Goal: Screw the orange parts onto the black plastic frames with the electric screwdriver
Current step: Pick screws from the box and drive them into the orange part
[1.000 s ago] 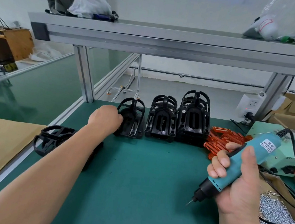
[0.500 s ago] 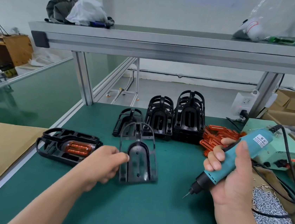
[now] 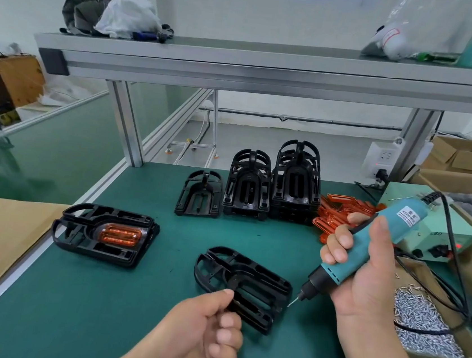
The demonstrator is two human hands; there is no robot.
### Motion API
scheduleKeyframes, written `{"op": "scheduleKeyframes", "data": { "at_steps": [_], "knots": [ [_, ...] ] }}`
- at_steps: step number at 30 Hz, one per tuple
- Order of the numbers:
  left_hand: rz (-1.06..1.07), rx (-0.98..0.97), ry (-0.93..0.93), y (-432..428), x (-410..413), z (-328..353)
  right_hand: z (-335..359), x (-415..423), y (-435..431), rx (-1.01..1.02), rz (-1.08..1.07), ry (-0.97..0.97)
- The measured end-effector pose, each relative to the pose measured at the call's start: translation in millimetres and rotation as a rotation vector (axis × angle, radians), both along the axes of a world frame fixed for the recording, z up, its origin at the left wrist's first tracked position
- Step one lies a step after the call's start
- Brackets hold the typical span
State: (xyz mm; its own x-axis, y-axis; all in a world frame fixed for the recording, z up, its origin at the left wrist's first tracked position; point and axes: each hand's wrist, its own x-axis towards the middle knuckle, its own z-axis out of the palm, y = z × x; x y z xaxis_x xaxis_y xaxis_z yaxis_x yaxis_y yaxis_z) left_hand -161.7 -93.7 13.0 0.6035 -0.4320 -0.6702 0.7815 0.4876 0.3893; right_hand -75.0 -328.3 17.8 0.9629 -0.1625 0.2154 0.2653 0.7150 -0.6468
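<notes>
Two hands: left hand (image 3: pixel 199 332) pinches frame (image 3: pixel 260 281), covering its edge; right hand (image 3: pixel 364 284) grips screwdriver (image 3: pixel 395 226).

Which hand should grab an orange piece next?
Probably the left hand: it only pinches the black frame, while the right hand is full with the screwdriver, though the orange pile sits rightward.

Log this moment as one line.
left hand: pinches black frame | right hand: grips electric screwdriver, bit beside frame | orange parts: piled behind, none on held frame
</notes>
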Motion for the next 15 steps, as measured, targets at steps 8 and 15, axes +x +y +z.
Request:
{"op": "scheduleKeyframes", "data": {
  "at_steps": [8, 15],
  "knots": [
    [-0.027, -0.173, -0.008, -24, -30, -3, -1, -1, -1, -0.005, -0.002, 0.001],
    [-0.301, 0.164, -0.403, -23, -32, -3, -1, 0, 0, 0.0, 0.003, 0.008]
  ]
}}
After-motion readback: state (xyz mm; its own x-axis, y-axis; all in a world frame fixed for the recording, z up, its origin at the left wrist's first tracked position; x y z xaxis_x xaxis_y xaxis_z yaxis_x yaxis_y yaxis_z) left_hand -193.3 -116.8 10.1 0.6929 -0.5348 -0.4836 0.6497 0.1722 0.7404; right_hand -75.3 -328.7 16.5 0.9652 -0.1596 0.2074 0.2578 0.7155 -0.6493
